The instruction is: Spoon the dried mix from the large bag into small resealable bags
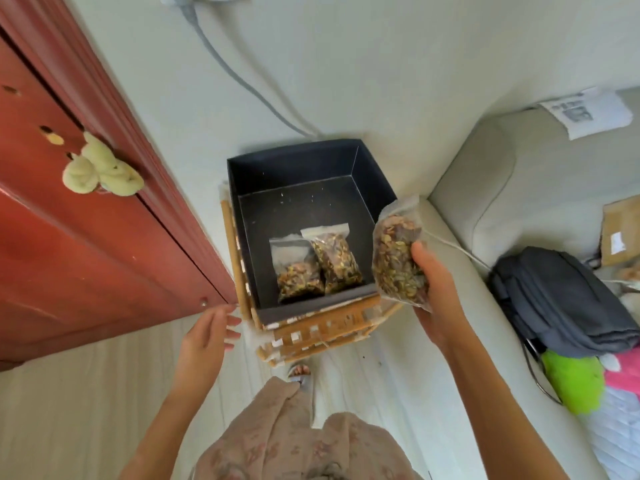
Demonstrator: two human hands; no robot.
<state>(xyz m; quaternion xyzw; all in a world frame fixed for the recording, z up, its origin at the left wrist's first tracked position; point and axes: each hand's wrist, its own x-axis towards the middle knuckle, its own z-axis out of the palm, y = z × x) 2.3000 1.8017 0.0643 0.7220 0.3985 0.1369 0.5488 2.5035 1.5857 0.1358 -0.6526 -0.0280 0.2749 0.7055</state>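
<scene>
My right hand (434, 282) grips a small clear resealable bag (394, 252) filled with dried mix, held upright just right of a dark open box (298, 171). Two more filled small bags (299, 270) (337, 258) lie side by side on the box floor near its front wall. My left hand (207, 336) hovers empty with straight fingers, left of the box's front corner. The large bag and the spoon are not in view.
The box sits on a wooden slatted stand (322, 334). A red door (69, 220) with a pale cloth on its handle is at left. A light sofa (519, 202) at right carries a grey bag (561, 303) and green and pink items. A cable runs down the wall.
</scene>
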